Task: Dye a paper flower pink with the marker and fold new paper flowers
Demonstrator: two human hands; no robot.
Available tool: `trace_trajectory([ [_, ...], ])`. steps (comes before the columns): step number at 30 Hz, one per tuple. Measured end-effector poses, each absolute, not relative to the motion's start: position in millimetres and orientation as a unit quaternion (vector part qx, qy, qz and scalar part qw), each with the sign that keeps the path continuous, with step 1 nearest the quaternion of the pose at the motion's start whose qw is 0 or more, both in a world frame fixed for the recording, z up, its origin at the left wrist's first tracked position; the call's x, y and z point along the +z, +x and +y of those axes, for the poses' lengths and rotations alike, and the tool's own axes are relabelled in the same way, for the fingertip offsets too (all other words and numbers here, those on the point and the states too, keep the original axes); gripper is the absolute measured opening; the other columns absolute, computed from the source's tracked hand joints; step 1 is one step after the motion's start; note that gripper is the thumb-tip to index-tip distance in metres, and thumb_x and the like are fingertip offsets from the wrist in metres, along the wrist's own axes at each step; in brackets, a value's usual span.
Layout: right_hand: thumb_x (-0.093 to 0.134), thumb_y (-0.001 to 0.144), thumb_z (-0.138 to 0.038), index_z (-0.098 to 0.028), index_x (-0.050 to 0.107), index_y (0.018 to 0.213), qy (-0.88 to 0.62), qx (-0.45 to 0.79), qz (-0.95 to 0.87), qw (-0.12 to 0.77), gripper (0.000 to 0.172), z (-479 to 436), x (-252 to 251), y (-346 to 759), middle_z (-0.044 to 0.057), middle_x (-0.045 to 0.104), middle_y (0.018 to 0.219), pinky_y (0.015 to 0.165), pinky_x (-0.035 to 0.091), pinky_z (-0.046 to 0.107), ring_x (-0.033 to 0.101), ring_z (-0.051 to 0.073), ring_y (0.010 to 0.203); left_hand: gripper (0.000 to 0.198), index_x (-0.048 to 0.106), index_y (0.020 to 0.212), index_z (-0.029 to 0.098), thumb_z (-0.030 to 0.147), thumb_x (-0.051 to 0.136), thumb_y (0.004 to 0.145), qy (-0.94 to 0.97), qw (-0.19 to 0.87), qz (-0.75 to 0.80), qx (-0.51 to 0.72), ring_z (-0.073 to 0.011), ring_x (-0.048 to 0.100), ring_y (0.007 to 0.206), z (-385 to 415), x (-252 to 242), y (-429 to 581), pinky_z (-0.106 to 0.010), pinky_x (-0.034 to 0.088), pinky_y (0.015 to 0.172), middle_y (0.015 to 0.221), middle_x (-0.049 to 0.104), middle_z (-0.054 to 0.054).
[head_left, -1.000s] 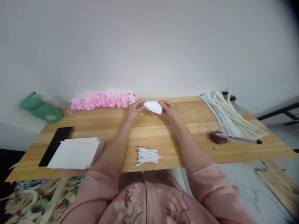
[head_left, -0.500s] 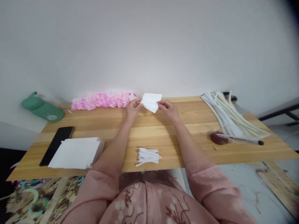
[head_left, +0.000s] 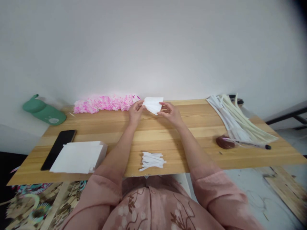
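Observation:
A creased white sheet of paper (head_left: 153, 103) is held up over the far part of the table, between my two hands. My left hand (head_left: 135, 111) pinches its left edge between thumb and fingers. On the other side my right hand (head_left: 170, 113) grips the right edge, the thumb below and the fingers above. Nearer to me, between my forearms, lies a small pile of folded white paper strips (head_left: 152, 160). To the left is a stack of white paper sheets (head_left: 76, 157).
A row of pink-and-white paper fluff (head_left: 105, 104) runs along the wall. At left are a green bottle (head_left: 44, 110) and a black phone (head_left: 59, 149). White and cream strips (head_left: 240, 118), a pen (head_left: 254, 145) and a dark red round object (head_left: 225, 142) lie at right.
The paper has shifted slightly left and its lower part has gathered into more folds. My right hand's fingers have spread wider at its edge.

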State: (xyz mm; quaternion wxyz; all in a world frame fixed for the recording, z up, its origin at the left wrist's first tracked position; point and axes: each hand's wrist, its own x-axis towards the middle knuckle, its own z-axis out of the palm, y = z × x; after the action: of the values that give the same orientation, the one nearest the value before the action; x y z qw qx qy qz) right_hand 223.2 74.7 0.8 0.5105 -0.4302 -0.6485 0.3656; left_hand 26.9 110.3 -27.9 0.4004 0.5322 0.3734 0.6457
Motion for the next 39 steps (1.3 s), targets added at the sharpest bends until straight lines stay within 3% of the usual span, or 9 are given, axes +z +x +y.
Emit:
trace_trajectory([
  [13,0.069,0.075,-0.035,-0.023,0.067,0.098,-0.462,0.3,-0.66,0.511,0.026,77.0,-3.3,225.7,0.005,0.066,0.1,0.076,0.054,0.032,0.063,0.016,0.085,0.031,0.065,0.1,0.018,0.031,0.07,0.073,0.536,0.396,0.366,0.649,-0.0127,0.064,0.071,109.6,-27.1,27.2,-0.029,0.053,0.073,0.091,0.071,-0.006],
  [27,0.068,0.074,-0.034,-0.022,0.065,0.098,-0.466,0.325,-0.623,0.537,0.027,81.2,-9.4,229.3,0.003,0.064,0.088,0.075,0.05,0.031,0.061,0.015,0.081,0.033,0.064,0.1,0.018,0.037,0.072,0.074,0.555,0.388,0.341,0.652,-0.0124,0.066,0.071,108.0,-27.3,29.6,-0.027,0.054,0.072,0.089,0.072,-0.005],
  [39,0.067,0.074,-0.033,-0.022,0.065,0.092,-0.456,0.341,-0.611,0.55,0.022,86.3,-11.3,236.8,-0.001,0.059,0.076,0.067,0.045,0.027,0.055,0.012,0.07,0.03,0.068,0.099,0.018,0.028,0.072,0.071,0.578,0.4,0.347,0.621,-0.011,0.065,0.068,110.4,-29.8,26.2,-0.025,0.054,0.068,0.086,0.07,-0.004],
])
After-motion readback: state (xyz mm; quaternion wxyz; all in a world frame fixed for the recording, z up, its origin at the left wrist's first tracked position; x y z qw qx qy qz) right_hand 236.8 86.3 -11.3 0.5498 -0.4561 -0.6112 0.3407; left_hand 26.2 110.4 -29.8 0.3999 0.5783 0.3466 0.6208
